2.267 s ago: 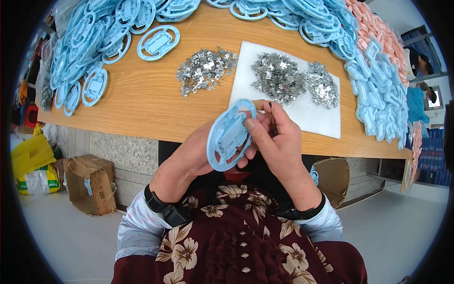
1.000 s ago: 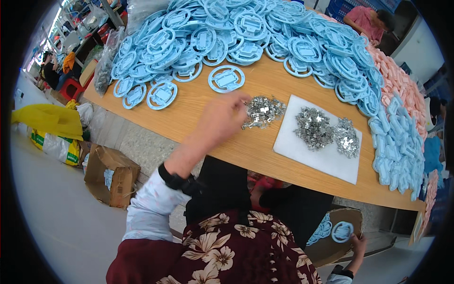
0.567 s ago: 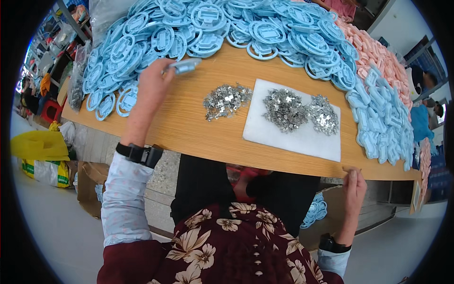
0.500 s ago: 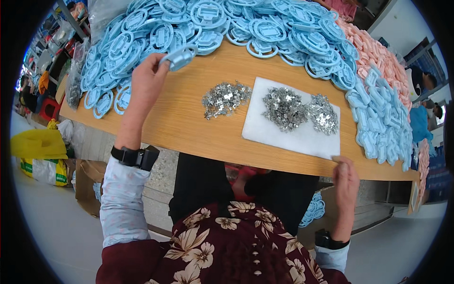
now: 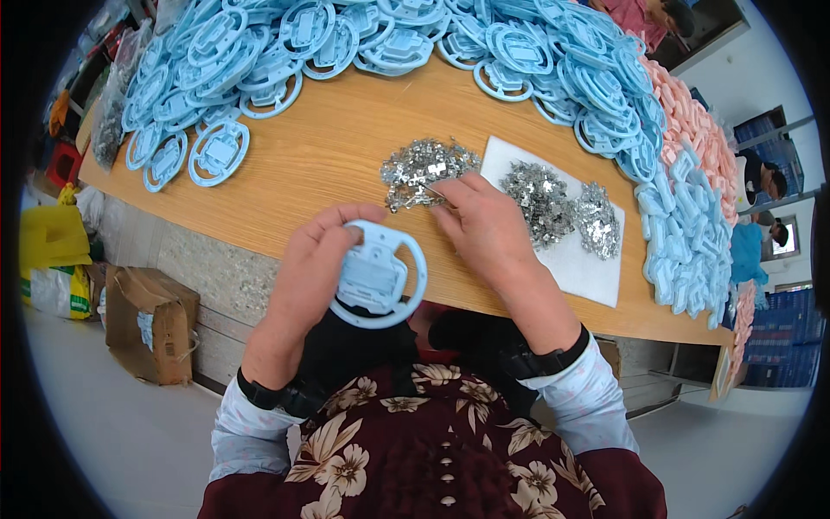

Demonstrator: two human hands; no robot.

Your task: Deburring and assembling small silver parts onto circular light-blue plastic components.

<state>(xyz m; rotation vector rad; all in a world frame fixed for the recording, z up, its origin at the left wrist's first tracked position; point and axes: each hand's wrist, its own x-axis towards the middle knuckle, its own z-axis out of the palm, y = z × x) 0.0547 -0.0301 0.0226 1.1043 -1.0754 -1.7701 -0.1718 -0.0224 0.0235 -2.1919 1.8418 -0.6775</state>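
Observation:
My left hand (image 5: 313, 268) grips a light blue plastic toy steering wheel (image 5: 374, 278) by its rim, thumb on top. The wheel is held tilted in front of the table's near edge, its recessed middle facing up. My right hand (image 5: 486, 227) is closed in a pinch at the near side of a loose pile of small shiny metal pieces (image 5: 422, 166). A sliver of metal shows at its fingertips. To the right, a white foam sheet (image 5: 565, 275) bears two more heaps of metal pieces (image 5: 538, 203), partly hidden behind my right hand.
A big heap of blue steering wheels (image 5: 316, 39) lines the far side of the wooden table (image 5: 303, 151). Blue plastic parts (image 5: 686, 238) and pink parts (image 5: 699, 130) are piled at the right. A cardboard box (image 5: 151, 324) stands on the floor at left. Other people sit beyond the table.
My left hand has brought the blue steering wheel from the far heap toward me. My right hand has moved from the foam sheet's near corner left to the loose metal pile.

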